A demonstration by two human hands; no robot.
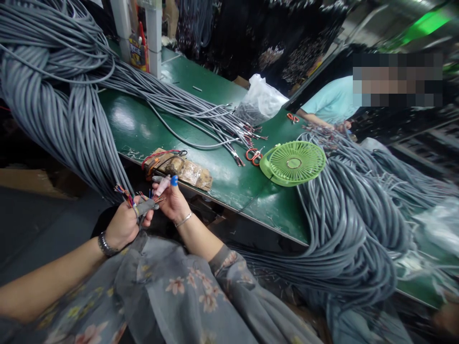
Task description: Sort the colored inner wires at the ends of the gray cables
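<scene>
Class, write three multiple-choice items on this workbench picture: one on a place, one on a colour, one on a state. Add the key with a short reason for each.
1. Where does the fan lie?
A. on the green table
B. on the floor
C. in the person's lap

2. What colour is the cap on the right hand's fingertip?
A. red
B. blue
C. yellow

3. What is the left hand doing?
A. resting flat on the table
B. hanging free
C. gripping a grey cable end with coloured wires

Key: 1 A, the fan sits face up on the tabletop beside the scissors. 2 B, the cap shows bright blue. 3 C, its fingers close round the cable, bare wires fanning out above.
</scene>
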